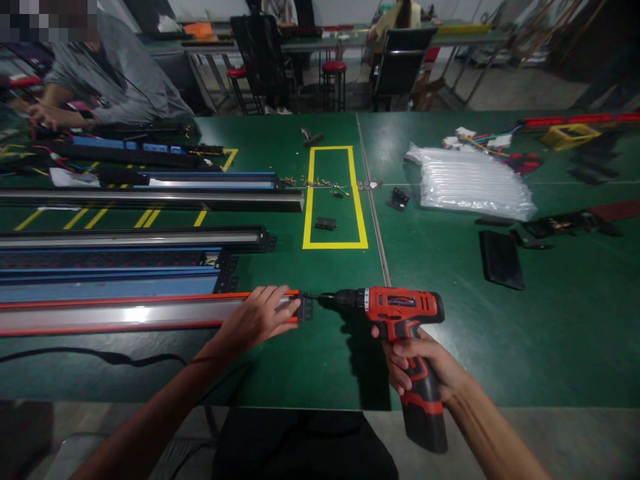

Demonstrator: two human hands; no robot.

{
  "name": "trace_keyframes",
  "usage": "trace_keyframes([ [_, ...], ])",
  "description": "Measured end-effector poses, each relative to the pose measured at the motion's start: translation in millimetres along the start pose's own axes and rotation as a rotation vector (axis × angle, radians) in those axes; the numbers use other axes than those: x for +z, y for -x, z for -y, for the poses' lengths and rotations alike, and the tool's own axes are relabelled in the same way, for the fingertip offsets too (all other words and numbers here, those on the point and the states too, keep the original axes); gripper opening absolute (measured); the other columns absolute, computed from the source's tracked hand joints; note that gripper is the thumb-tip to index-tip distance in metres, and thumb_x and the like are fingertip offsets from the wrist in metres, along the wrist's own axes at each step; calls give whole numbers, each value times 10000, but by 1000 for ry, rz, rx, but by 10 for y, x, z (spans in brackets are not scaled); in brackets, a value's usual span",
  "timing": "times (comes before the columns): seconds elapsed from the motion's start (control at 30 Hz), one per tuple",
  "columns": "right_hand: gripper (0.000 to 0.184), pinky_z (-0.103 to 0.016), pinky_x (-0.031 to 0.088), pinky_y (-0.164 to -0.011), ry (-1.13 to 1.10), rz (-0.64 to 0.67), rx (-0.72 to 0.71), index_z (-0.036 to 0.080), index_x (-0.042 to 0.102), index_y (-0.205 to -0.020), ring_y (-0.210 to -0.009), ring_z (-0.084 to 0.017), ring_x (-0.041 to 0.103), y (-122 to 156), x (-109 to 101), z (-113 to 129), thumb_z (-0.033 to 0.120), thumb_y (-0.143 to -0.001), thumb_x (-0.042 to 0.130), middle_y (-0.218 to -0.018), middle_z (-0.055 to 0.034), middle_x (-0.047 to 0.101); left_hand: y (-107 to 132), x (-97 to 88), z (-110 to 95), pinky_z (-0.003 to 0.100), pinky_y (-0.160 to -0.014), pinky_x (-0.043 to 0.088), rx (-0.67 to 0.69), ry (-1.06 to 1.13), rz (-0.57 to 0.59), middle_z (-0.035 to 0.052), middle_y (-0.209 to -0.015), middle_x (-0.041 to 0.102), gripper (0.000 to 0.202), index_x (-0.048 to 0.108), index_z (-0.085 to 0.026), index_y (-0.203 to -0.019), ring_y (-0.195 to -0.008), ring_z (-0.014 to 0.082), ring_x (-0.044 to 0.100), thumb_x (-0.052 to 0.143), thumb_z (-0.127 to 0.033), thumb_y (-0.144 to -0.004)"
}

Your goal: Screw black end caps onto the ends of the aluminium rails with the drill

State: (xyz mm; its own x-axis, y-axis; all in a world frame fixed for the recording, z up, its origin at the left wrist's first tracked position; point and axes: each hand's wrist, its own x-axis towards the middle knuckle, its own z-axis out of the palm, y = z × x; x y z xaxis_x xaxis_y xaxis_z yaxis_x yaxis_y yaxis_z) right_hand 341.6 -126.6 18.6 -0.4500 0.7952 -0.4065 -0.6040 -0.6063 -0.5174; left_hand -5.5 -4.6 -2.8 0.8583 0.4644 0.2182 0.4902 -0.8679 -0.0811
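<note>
My right hand [417, 363] is wrapped round the handle of a red and black cordless drill [400, 305], which points left. The drill's bit [326, 296] reaches to the black end bracket [306, 308] of a long red-edged metal profile [150, 312]; I cannot tell whether its tip sits in a screw. My left hand [263, 312] grips the profile close to that end, fingers over the top. The profile lies flat on the green table [320, 367] and runs out of view at the left.
More long profiles [150, 238] lie behind, parallel to it. Small screws [320, 183] and a black bracket [326, 224] lie by a yellow tape rectangle [363, 230]. Rightward are a bubble-wrap bundle [470, 180] and a black flat object [501, 259]. A co-worker [120, 73] sits at the far left.
</note>
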Motion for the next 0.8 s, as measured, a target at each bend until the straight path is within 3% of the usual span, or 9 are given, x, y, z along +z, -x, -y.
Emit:
trace_keyframes([
  [0.23, 322, -298, 558, -492, 95, 21, 24, 168, 629, -1128, -459, -135, 608, -8, 29, 169, 125, -813, 678, -637, 44, 611, -1, -1, 5, 424, -799, 487, 24, -41, -22, 216, -1223, 602, 424, 588, -173, -1265, -1031, 304, 604, 639, -429, -931],
  [0.43, 314, -272, 556, -511, 164, 29, 56, 154, 631, -1135, -521, -139, 666, -10, -12, 200, 170, -829, 702, -829, -44, 708, 5, 11, -1, 418, -810, 482, 5, -51, 0, 197, -1220, 601, 424, 571, -193, -1283, -1031, 291, 602, 611, -447, -947],
  [0.6, 252, -293, 563, -507, 134, -17, 53, 146, 655, -1065, -467, -111, 588, -18, -50, 181, 247, -851, 743, -635, 55, 565, 8, 22, -4, 407, -812, 468, 1, -64, 7, 194, -1225, 599, 432, 557, -199, -1289, -1024, 287, 600, 608, -457, -946],
  [0.8, 294, -284, 548, -508, 133, -36, 104, 157, 666, -1050, -456, -95, 546, -45, -123, 166, 229, -793, 790, -603, 78, 506, -4, 15, -17, 401, -831, 458, -8, -74, -4, 179, -1219, 606, 454, 554, -214, -1285, -1017, 279, 602, 644, -471, -922],
])
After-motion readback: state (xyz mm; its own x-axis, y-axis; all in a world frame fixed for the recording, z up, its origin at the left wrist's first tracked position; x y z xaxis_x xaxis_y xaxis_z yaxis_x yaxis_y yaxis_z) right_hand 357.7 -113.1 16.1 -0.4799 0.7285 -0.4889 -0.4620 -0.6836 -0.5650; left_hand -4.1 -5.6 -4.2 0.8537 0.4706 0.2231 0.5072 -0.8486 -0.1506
